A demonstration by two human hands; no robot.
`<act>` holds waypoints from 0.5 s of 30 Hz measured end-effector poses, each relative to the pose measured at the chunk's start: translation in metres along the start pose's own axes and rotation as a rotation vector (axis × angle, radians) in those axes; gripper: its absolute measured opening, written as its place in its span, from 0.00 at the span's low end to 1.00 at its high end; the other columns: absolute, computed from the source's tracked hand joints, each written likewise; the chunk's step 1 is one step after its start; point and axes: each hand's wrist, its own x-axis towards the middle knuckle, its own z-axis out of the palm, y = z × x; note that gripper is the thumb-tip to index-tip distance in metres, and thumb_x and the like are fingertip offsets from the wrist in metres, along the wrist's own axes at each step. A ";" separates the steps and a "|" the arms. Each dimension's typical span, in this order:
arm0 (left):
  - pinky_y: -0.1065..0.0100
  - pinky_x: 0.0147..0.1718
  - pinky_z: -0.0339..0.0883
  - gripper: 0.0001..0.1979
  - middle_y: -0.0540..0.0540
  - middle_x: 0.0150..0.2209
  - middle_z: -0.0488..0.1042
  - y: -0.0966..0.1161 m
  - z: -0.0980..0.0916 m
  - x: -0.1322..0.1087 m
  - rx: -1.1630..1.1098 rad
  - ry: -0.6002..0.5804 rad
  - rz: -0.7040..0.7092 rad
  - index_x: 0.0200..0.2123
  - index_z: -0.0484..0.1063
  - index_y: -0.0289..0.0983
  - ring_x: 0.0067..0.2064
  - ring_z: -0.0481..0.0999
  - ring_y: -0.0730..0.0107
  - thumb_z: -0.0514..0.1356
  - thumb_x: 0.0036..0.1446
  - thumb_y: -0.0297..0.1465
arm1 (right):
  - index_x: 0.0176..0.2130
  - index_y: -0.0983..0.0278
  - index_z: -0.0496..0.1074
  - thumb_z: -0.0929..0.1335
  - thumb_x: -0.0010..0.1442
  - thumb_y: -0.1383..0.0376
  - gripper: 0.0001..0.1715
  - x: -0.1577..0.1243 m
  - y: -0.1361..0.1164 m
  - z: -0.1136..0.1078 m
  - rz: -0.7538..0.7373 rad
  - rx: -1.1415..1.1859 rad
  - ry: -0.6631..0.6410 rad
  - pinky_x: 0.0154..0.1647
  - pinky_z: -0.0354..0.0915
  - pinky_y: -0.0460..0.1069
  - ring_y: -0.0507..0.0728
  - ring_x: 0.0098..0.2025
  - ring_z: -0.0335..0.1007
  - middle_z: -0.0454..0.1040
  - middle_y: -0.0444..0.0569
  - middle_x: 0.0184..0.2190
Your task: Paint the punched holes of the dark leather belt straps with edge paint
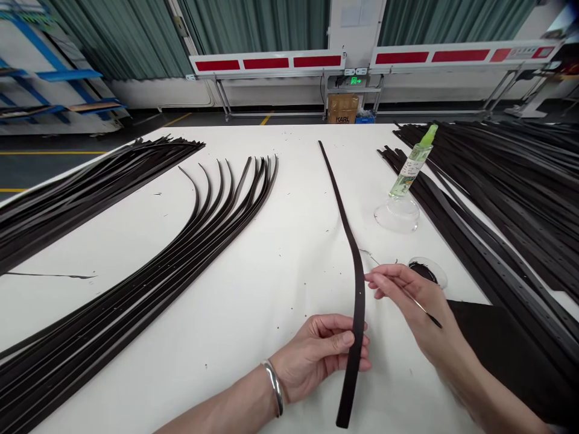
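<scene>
My left hand (322, 357), with a silver bangle on its wrist, pinches a long dark leather strap (357, 283) near its close end. The strap runs away across the white table (280, 253) toward the far edge. My right hand (409, 301) is closed on a thin brush or stick (423, 308) whose tip touches the strap's edge just above my left thumb. A small round dish of dark paint (427, 271) sits right behind my right hand.
Several dark straps fan out in a curve at the left (181, 253), with another bundle further left (81, 193). Many more straps lie at the right (506, 199). A green-capped spray bottle (414, 160) leans in a clear glass dish (398, 214). A dark cloth (502, 349) lies under my right forearm.
</scene>
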 end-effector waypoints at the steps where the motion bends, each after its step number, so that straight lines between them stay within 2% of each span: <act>1: 0.62 0.44 0.72 0.08 0.44 0.35 0.77 0.000 0.000 0.000 -0.008 0.012 0.005 0.38 0.78 0.33 0.36 0.77 0.70 0.67 0.53 0.28 | 0.44 0.61 0.75 0.69 0.59 0.51 0.20 -0.002 0.000 -0.007 -0.009 -0.027 0.035 0.41 0.72 0.52 0.57 0.38 0.74 0.78 0.51 0.41; 3: 0.62 0.43 0.72 0.07 0.44 0.34 0.77 0.000 0.000 0.001 -0.017 0.047 0.012 0.37 0.78 0.33 0.36 0.77 0.70 0.67 0.53 0.27 | 0.50 0.59 0.73 0.66 0.62 0.51 0.22 -0.004 0.002 -0.029 -0.053 -0.102 0.144 0.43 0.71 0.53 0.57 0.38 0.75 0.77 0.50 0.45; 5: 0.62 0.43 0.72 0.07 0.44 0.35 0.77 -0.001 0.000 0.000 -0.008 0.097 0.014 0.37 0.77 0.34 0.36 0.76 0.71 0.67 0.53 0.27 | 0.51 0.58 0.73 0.64 0.63 0.50 0.22 0.000 0.005 -0.054 -0.129 -0.215 0.250 0.42 0.70 0.51 0.55 0.37 0.74 0.77 0.49 0.43; 7: 0.61 0.44 0.72 0.07 0.45 0.36 0.78 0.000 0.001 0.000 0.014 0.152 0.008 0.38 0.77 0.35 0.37 0.76 0.70 0.67 0.53 0.28 | 0.45 0.60 0.76 0.63 0.64 0.50 0.21 0.009 0.009 -0.077 -0.215 -0.372 0.299 0.40 0.68 0.50 0.55 0.36 0.72 0.77 0.49 0.39; 9: 0.61 0.45 0.72 0.08 0.46 0.36 0.78 0.001 0.001 0.000 0.033 0.178 -0.013 0.38 0.78 0.36 0.37 0.76 0.71 0.67 0.54 0.29 | 0.38 0.61 0.77 0.62 0.66 0.51 0.21 0.018 0.013 -0.092 -0.283 -0.533 0.287 0.39 0.66 0.50 0.55 0.36 0.71 0.75 0.49 0.35; 11: 0.62 0.45 0.72 0.08 0.46 0.35 0.78 0.004 0.000 0.002 0.042 0.188 -0.030 0.38 0.78 0.36 0.36 0.76 0.71 0.67 0.53 0.30 | 0.33 0.61 0.75 0.60 0.67 0.52 0.22 0.025 0.018 -0.096 -0.326 -0.635 0.252 0.39 0.65 0.51 0.55 0.36 0.70 0.74 0.48 0.32; 15: 0.63 0.43 0.73 0.09 0.46 0.33 0.78 0.007 0.004 0.005 0.061 0.202 -0.046 0.36 0.79 0.35 0.35 0.76 0.70 0.70 0.50 0.31 | 0.31 0.61 0.73 0.59 0.68 0.54 0.22 0.031 0.028 -0.087 -0.366 -0.698 0.200 0.38 0.66 0.52 0.56 0.35 0.69 0.74 0.48 0.30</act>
